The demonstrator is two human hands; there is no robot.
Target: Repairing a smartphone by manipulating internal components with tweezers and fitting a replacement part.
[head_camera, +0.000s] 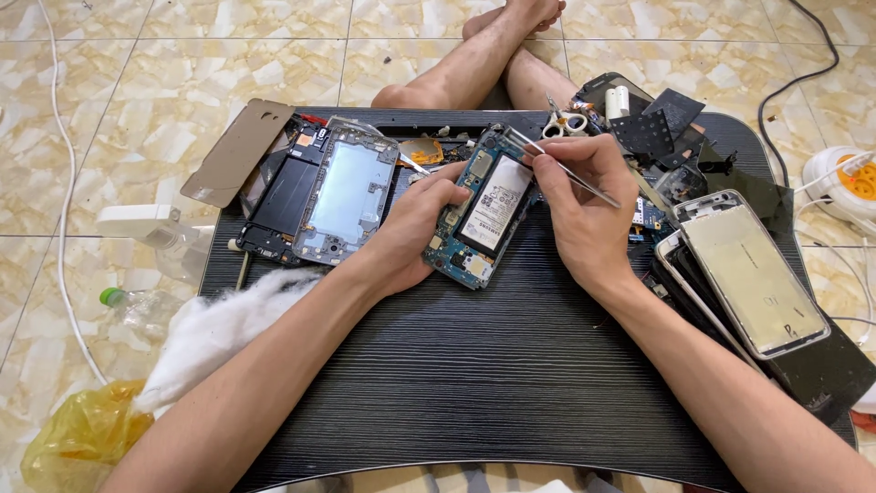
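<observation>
Head view looks down on a black wood-grain surface (474, 383). At its middle lies an opened blue-boarded phone with white battery (482, 208). Left hand (411, 233) fingers clamp the phone's left edge; right hand (584, 205) fingers pinch thin silver tweezers (561, 166) over its top.

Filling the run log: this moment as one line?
left hand steadies opened phone | right hand holds tweezers at top edge | black table
</observation>
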